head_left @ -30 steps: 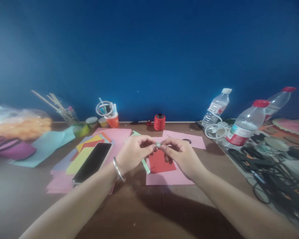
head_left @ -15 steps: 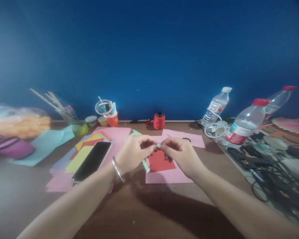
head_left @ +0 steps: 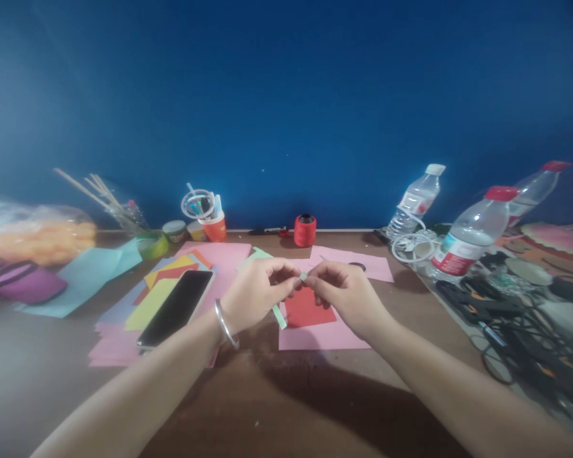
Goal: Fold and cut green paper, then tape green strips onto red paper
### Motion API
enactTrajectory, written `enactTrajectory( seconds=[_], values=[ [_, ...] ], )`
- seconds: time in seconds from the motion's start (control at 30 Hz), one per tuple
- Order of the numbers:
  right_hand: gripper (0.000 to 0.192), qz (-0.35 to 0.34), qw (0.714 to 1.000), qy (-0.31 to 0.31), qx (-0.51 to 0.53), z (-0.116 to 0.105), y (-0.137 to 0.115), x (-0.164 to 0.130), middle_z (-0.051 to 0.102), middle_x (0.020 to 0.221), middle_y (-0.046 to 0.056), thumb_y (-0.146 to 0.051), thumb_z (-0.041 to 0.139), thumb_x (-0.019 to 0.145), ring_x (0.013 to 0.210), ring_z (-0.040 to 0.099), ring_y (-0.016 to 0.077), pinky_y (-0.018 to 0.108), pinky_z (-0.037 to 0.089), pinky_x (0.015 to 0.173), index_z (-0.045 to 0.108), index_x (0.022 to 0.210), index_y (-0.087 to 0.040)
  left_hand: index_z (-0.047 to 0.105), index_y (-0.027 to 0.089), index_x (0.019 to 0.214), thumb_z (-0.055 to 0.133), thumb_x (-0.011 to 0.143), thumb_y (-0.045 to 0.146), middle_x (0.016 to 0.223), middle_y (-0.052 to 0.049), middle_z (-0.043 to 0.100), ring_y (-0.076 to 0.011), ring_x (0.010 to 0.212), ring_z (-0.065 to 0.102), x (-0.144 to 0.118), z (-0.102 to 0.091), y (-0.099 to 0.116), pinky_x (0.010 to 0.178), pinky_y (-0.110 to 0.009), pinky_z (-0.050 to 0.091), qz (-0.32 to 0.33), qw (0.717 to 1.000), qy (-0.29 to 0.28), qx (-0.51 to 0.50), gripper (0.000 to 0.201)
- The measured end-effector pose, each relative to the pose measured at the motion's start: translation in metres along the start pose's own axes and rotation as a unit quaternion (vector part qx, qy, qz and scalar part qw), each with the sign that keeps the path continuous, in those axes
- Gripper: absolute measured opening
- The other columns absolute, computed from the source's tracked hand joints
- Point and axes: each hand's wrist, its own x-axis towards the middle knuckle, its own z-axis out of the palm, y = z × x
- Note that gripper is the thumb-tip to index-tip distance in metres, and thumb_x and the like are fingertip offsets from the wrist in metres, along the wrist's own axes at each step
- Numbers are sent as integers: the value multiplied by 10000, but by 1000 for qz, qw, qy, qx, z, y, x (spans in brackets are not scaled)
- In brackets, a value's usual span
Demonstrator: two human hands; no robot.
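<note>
Your left forearm [head_left: 138, 381] runs by the phone [head_left: 176, 310]; sideways drift could nudge it. Your left hand [head_left: 253, 291] and right hand [head_left: 351, 294] both pinch the pale piece [head_left: 304, 277], over the red paper [head_left: 310, 313]; tiny thing, loose fingertips could drop it.

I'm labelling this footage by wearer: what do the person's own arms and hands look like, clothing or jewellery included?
Both forearms are bare, with no sleeves in view. The left hand has a smooth, rounded silver bangle at its wrist; the right hand has none. Neither wears a glove.
</note>
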Motion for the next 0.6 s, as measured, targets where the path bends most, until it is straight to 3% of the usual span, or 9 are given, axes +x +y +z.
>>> enactTrajectory(
  seconds=[0.6],
  values=[
    [170,-16,1000,5,12,1,0,0,528,543,-22,-308,555,774,478,481,97,227,392,470,572,668,-177,601,145,738,519,771,174,622,18,582,-76,542,504,0,0,3,506,-191,405,14,1000,1,-4,93]
  ],
)
